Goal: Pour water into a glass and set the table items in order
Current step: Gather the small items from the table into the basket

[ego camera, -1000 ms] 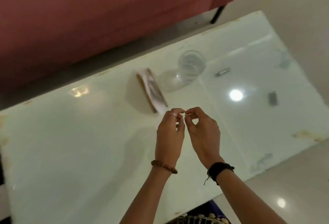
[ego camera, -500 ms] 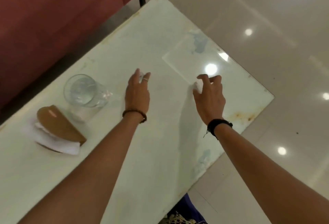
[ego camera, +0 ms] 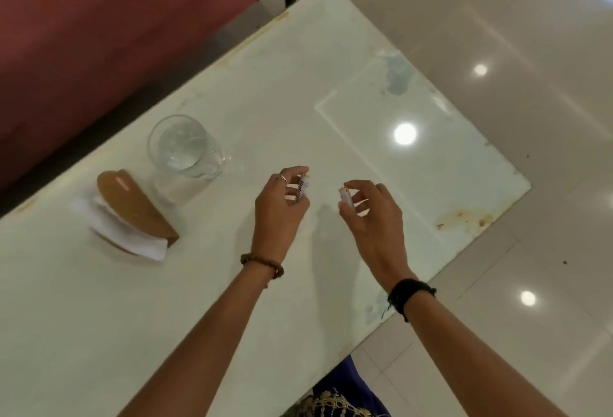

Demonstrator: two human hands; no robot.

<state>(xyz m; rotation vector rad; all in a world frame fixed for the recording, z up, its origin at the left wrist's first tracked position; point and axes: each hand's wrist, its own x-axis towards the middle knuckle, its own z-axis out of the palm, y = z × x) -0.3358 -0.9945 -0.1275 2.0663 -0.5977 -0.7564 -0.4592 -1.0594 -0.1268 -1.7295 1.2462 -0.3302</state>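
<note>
Now, what I've got on screen:
Left hand (ego camera: 277, 207): pinching a small white sachet (ego camera: 302, 188), printed, upright between the fingertips.
Right hand (ego camera: 373, 214): pinching a second packet (ego camera: 345, 197), smaller, white.
Glass (ego camera: 184, 148): clear, round, water inside, left of both hands, well apart.
Holder (ego camera: 134, 209): brown, curved, white napkins tucked under.
Table (ego camera: 331, 101): glossy, pale, rust-stained at the edge.
</note>
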